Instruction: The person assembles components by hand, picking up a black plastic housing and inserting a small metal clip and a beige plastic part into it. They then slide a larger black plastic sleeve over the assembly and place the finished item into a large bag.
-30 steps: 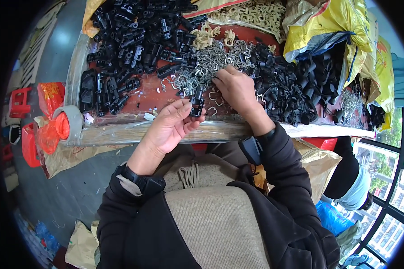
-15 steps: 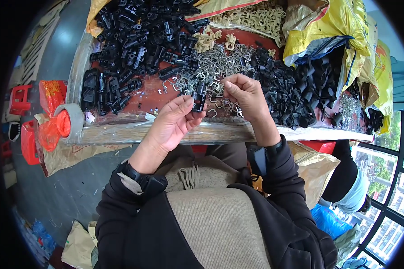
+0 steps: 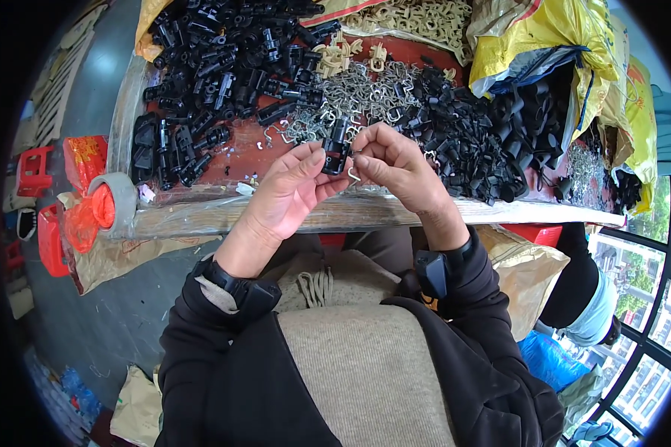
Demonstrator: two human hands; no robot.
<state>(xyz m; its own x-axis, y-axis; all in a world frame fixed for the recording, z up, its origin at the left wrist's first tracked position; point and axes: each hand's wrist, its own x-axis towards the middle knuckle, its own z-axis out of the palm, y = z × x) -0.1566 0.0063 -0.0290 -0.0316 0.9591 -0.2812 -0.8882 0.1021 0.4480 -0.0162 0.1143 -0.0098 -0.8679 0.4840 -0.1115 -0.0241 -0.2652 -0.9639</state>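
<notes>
My left hand (image 3: 285,186) is closed on a black plastic cylindrical part (image 3: 336,145), held tilted with its far end up over the near edge of the worktable. Close beside it, my right hand (image 3: 395,165) pinches a small bent metal wire clip (image 3: 354,176), partly hidden by the fingertips. The right fingertips meet the side of the black part. Just beyond both hands lies a heap of similar bent wire clips (image 3: 365,93) on the red tabletop (image 3: 246,149).
Black plastic parts (image 3: 224,67) are piled at the left. Smaller black pieces (image 3: 455,134) lie to the right. Beige clips (image 3: 417,22) fill a sack at the back, near a yellow bag (image 3: 544,37). A tape roll (image 3: 124,205) hangs at the table's left corner. Another person (image 3: 585,298) is at the right.
My right hand has moved left and slightly down, bringing its fingertips against the black part. My left hand stays nearly in place, with the part a little higher.
</notes>
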